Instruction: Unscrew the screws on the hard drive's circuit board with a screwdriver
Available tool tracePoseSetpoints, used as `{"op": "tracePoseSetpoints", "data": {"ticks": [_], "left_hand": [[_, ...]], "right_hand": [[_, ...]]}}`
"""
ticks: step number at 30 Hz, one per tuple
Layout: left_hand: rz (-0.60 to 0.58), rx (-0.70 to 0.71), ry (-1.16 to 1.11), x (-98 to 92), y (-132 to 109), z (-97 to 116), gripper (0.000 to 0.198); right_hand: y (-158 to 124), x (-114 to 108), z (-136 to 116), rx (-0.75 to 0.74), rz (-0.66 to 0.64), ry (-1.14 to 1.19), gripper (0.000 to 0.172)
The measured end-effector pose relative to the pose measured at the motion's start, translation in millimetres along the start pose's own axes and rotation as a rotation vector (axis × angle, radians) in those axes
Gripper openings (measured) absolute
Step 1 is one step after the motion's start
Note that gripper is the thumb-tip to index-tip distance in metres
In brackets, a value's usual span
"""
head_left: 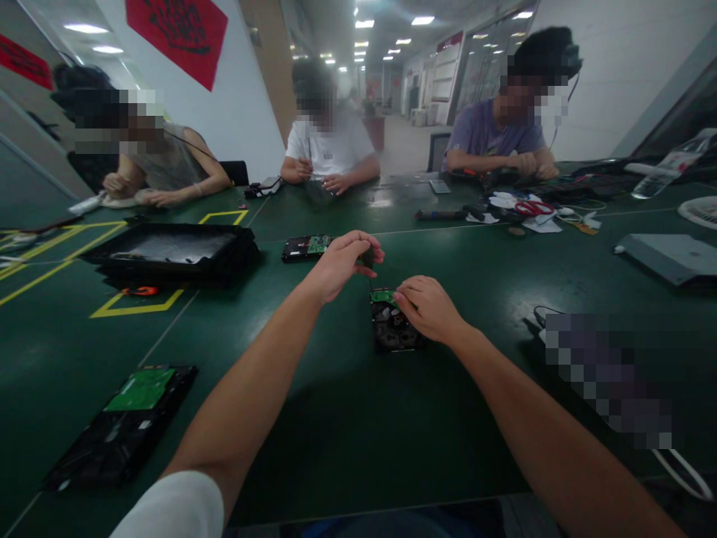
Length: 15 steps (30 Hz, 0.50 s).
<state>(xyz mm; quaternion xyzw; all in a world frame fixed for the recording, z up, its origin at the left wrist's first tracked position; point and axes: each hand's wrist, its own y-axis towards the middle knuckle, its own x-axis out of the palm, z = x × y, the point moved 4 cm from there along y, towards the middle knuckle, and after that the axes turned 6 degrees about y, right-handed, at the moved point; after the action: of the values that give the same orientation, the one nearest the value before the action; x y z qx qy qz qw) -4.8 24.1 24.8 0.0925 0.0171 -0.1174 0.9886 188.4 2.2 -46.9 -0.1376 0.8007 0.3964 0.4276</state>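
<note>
A hard drive (399,336) with a green circuit board at its far end lies on the green table in front of me. My left hand (348,261) is closed around the dark handle of a screwdriver (367,258). The thin shaft points down to the board's far left corner; whether its tip touches a screw is too small to tell. My right hand (429,306) grips the drive's right side, its fingers resting at the board's edge. Beyond my left hand is a second hard drive (296,248). Another hard drive (120,426) lies at the near left.
At the left stands a black tray (173,250), with an orange-handled tool (141,291) beside it. A pixelated long object (608,381) lies at right, near a grey metal box (669,258). Across the table three people work, with cables and scraps (532,205) near the right one.
</note>
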Motion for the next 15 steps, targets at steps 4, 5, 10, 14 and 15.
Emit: {"op": "tracePoseSetpoints", "data": {"ticks": [4, 5, 10, 14, 15], "left_hand": [[-0.013, 0.026, 0.029, 0.5, 1.0, -2.4, 0.017], [-0.016, 0.034, 0.054, 1.0, 0.9, -2.6, 0.019], [-0.024, 0.089, 0.161, 1.9, 0.9, -2.8, 0.024], [-0.003, 0.101, 0.206, -0.1, 1.5, -2.3, 0.025], [0.000, 0.101, 0.209, -0.4, 1.6, -2.0, 0.025]], "right_hand": [[-1.0, 3.2, 1.4, 0.017, -0.049, 0.021, 0.038], [-1.0, 3.5, 1.5, 0.018, -0.060, 0.027, 0.038], [-1.4, 4.8, 2.5, 0.028, -0.090, 0.025, 0.036], [-3.5, 7.0, 5.6, 0.055, -0.086, 0.001, 0.030], [-4.1, 7.8, 6.4, 0.064, -0.083, -0.005, 0.029]]}}
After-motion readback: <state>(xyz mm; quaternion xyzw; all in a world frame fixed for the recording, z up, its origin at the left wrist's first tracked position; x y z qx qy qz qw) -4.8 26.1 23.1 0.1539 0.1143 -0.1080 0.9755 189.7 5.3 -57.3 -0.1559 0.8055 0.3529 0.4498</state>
